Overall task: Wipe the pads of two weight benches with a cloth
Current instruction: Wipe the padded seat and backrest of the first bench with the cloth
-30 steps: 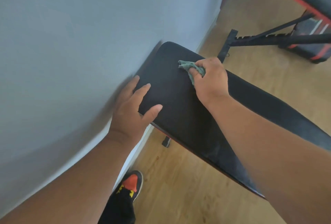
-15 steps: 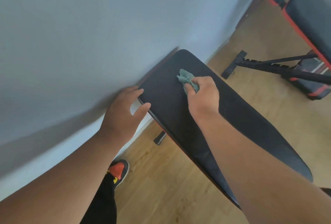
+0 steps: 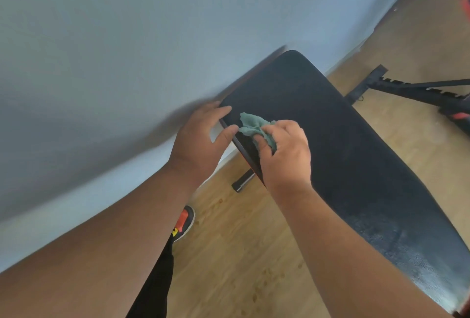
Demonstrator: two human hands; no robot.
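Hands: right (image 3: 284, 152) clutches cloth (image 3: 254, 127) on pad (image 3: 343, 139); left (image 3: 201, 139), seemingly uncurled, touches its edge.

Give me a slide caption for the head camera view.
Right hand wipes black bench pad with green cloth; left hand steadies its edge.
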